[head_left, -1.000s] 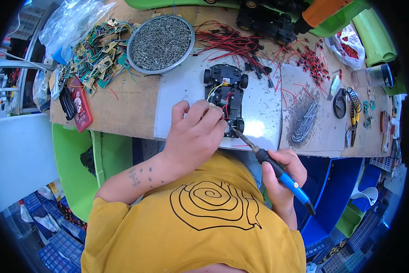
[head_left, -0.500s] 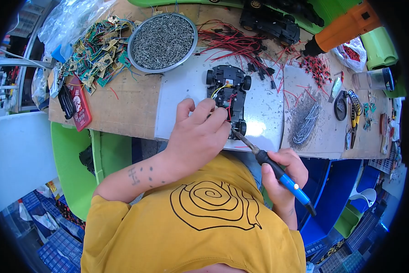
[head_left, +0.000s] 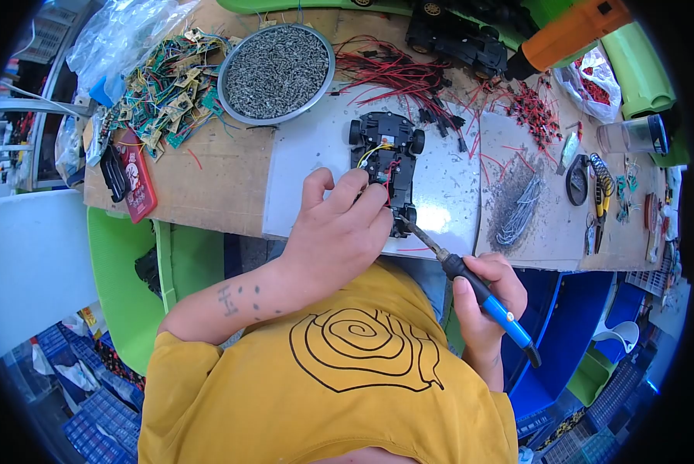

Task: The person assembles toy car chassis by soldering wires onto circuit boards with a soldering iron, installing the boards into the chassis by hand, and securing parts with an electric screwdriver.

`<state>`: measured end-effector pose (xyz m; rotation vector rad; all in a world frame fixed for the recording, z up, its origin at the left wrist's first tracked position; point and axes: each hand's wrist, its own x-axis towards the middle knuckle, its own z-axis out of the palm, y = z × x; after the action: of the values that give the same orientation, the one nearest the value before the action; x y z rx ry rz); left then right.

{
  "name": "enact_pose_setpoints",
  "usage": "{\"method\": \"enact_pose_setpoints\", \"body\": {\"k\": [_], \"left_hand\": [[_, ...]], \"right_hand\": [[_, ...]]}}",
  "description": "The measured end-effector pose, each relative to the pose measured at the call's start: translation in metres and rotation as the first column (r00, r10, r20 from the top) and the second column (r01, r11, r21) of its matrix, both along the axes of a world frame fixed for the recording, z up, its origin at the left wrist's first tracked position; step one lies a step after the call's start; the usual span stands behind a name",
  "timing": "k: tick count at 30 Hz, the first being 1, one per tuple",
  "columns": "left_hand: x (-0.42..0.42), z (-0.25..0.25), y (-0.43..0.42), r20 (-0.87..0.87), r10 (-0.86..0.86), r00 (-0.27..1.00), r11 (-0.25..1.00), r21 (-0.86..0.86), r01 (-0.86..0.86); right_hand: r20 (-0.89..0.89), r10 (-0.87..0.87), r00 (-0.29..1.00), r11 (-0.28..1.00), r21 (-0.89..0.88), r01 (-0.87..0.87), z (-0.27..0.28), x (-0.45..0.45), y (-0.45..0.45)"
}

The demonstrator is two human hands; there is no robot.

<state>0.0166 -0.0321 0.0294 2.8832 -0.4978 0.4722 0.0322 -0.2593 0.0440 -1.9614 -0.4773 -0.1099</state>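
Watching remotely, I see the left hand (head_left: 339,232) arched over the near part of a black plastic car chassis (head_left: 403,182); I cannot tell its grip. The right hand (head_left: 509,288) grasps a black-and-blue, pen-shaped soldering iron (head_left: 498,311), slightly farther right than before. The chassis lies on a white board (head_left: 304,158) atop a brown worktable (head_left: 223,193).

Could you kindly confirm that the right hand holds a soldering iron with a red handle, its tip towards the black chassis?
Not quite: the head view shows a blue and black handle. The right hand does hold the soldering iron, tip towards the black chassis.
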Motion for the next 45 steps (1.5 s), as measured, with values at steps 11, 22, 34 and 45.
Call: {"method": "enact_pose_setpoints", "body": {"k": [11,22,34,45], "left_hand": [[-0.027,0.015,0.049,-0.005,0.118,0.993,0.988,-0.099,-0.118],[-0.004,-0.006,0.021,0.067,-0.093,0.993,0.894,-0.434,0.113],[-0.014,-0.012,0.006,0.088,0.056,0.994,0.978,-0.206,-0.037],[-0.009,0.005,0.001,-0.167,0.077,0.983,0.961,-0.249,-0.117]], "right_hand": [[0.019,-0.011,1.000,1.000,-0.004,0.011,0.001,-0.001,-0.003],[-0.048,0.004,0.999,1.000,0.003,-0.003,0.003,-0.008,-0.005],[-0.009,0.018,1.000,1.000,-0.009,-0.018,-0.001,-0.006,-0.002],[0.008,0.037,0.999,0.999,-0.015,-0.037,0.001,-0.006,-0.001]]}}
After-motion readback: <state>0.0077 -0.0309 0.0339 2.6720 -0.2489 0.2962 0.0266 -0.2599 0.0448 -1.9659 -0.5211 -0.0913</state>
